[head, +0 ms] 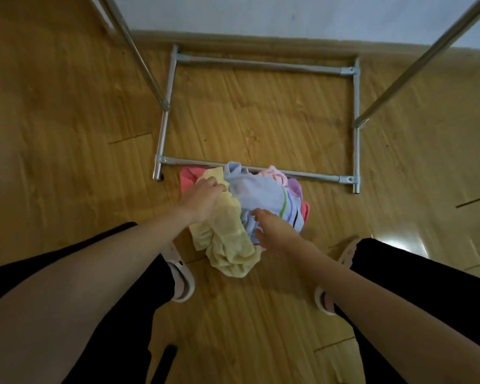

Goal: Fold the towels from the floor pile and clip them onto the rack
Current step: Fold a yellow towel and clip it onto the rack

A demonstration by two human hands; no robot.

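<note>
— Where's the pile?
— The pile (241,206) lies on the floor (67,120), touching the near bar of the rack (261,66); yellow towel (227,239) nearest, blue towel (261,189) behind it.
— Hands?
— The left hand (203,198) curls into the yellow towel; the right hand (275,231) reaches in, fingers loosely spread over the blue one.
— Around?
— Slippers (182,278) either side, white wall (288,15) far.

Home: wood floor (261,120), drying rack (261,65)

rack (261,167) uprights cut off, left hand (203,198) fingertips buried
</note>
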